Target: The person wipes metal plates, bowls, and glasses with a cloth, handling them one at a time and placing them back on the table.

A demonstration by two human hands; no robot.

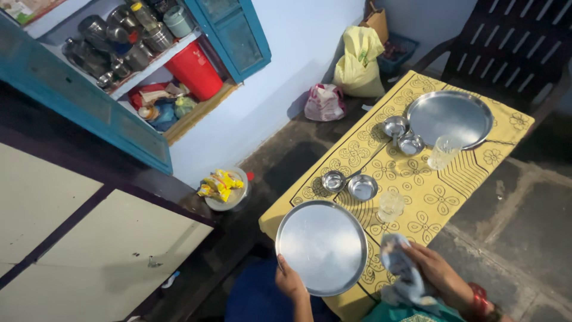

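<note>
So my left hand is gripping the near edge of a big round steel plate, fingers curled over the rim, and the plate sits at my end of the table, which has a yellow cloth with black flower patterns on it. My right hand is clenched around a bunched-up bluish cloth, just beside the plate's right side. Past the plate there are two small steel bowls side by side, both look empty as far as I can see, and a clear glass to their right, can't tell if anything's in it. The far end has the same setup: another big steel plate, bare, two more little bowls touching each other, and a second glass. Off the table, on the dark counter to my left, a shallow dish holds yellow packets. The blue wall cupboard is stuffed with steel pots and a red bucket.
</note>
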